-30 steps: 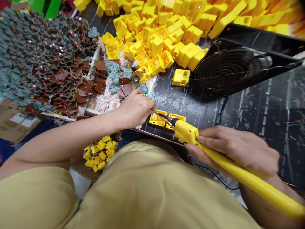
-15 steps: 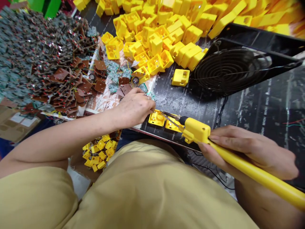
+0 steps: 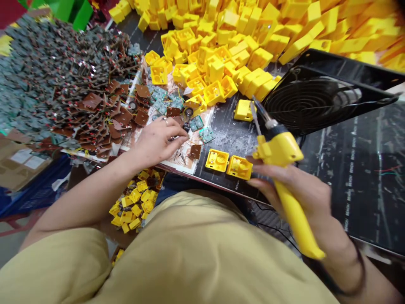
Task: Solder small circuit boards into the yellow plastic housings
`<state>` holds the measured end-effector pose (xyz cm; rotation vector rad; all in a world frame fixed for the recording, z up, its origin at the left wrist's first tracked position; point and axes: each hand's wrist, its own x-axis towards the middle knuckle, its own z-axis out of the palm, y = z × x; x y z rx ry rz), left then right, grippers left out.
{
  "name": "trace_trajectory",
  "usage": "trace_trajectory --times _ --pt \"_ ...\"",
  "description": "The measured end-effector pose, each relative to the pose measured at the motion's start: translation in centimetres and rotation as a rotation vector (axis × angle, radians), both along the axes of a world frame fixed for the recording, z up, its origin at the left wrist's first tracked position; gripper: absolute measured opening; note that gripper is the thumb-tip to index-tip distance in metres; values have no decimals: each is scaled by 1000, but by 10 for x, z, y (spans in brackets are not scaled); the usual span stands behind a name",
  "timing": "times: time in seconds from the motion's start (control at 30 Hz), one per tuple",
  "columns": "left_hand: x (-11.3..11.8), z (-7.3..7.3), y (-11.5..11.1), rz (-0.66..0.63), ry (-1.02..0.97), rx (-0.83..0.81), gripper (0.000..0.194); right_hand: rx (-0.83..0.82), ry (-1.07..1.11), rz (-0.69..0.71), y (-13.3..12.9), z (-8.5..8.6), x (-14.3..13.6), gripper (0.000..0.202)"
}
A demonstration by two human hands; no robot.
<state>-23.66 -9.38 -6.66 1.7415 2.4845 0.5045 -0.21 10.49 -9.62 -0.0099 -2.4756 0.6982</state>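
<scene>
My right hand (image 3: 300,190) is wrapped round a yellow soldering gun (image 3: 281,150), its metal tip angled up and away from me. The right fingertips come close to the right one of two open yellow housings (image 3: 239,167). The left housing (image 3: 217,160) lies beside it, its open side up. My left hand (image 3: 161,141) is low over the loose parts, thumb and fingers drawn together; what is between them is too small to tell. Just beyond its fingertips lie green circuit boards (image 3: 207,134), and a brown board (image 3: 195,152) is to their right.
A large pile of circuit boards (image 3: 69,76) covers the left. Yellow housings (image 3: 215,67) are heaped at the back, with one closed housing (image 3: 243,110) nearer. A black fan (image 3: 310,101) stands at the right. Below the bench edge is a box of yellow units (image 3: 136,202).
My left hand has drawn back left from the housings to the loose parts. My right hand has swung the soldering gun up, its tip now away from the housings.
</scene>
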Motion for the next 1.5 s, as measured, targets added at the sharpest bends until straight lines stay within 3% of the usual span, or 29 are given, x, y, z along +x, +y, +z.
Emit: trace_trajectory --times 0.1,0.23,0.3,0.4,0.6,0.77,1.0,1.1,1.2,1.33,1.5 --pt "2 -6 6 -62 88 -124 33 104 14 101 -10 -12 -25 48" --pt "2 -8 8 -45 243 -268 27 151 -34 117 -23 -24 -37 38" --pt "1 -6 6 -85 264 -231 28 152 -34 100 -26 -27 -35 38" --pt "-3 0 4 -218 135 -78 27 145 -37 84 -25 -26 -31 41" --pt "-2 -3 7 -300 -103 -7 21 13 29 82 -28 -7 -42 57" --pt "8 -12 9 -286 -155 61 19 -9 110 6 -48 -6 -66 34" --pt "-11 -28 2 -200 226 0 23 -108 60 -55 -58 -13 -74 31" --pt "-22 -25 -7 -155 339 -36 27 -131 67 -101 -59 -12 -72 33" --pt "-17 -18 -16 -120 368 34 27 -139 85 -131 -60 -13 -71 34" --pt "14 -21 -12 -30 25 212 28 -97 140 -142 -67 -19 -74 32" --pt "45 -40 8 135 -748 493 26 -62 158 -116 -65 -19 -68 33"
